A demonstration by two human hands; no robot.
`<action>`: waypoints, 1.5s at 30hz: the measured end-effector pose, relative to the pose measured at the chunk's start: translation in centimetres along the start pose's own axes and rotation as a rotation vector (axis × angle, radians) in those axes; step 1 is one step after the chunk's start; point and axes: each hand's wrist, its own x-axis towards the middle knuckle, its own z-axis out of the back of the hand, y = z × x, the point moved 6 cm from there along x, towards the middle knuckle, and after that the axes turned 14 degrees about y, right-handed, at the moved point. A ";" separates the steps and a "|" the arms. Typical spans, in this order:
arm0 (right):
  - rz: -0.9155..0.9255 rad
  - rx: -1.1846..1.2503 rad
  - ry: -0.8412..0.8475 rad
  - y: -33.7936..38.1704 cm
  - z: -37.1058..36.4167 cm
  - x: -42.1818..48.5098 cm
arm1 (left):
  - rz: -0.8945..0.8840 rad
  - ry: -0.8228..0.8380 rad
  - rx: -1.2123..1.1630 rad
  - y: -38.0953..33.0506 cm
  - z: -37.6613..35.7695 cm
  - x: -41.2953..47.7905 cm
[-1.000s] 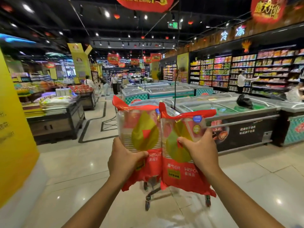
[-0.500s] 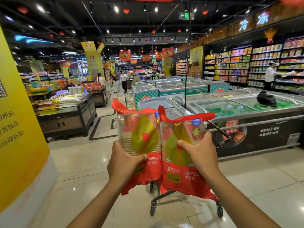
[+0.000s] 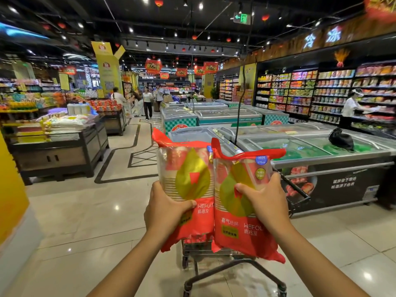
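Two red packs with yellow-green drop motifs; teal-checked freezer; beige floor

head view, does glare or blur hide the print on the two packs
Head view: the left pack and right pack are sharp, big print readable; ceiling lights glare off the floor and a freezer lid; the banner at top right is smeared; lines bow near the edges.

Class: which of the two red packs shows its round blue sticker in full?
The right pack, in the right hand: its blue sticker sits uncovered. The left pack, in the left hand, has that corner tucked behind it.
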 end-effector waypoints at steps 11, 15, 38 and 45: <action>0.009 -0.016 -0.010 -0.6 -3.5 9.0 | -0.001 0.028 -0.036 1.3 -2.2 10.0; 0.008 0.004 -0.016 -2.5 -3.7 13.0 | 0.006 0.035 -0.025 0.9 -4.3 13.3; -0.014 0.074 0.116 -14.4 -4.2 44.9 | 0.152 -0.031 0.016 1.7 -18.9 35.9; -0.078 0.090 0.163 -18.9 -7.5 51.6 | 0.277 0.003 -0.002 7.7 -21.7 41.2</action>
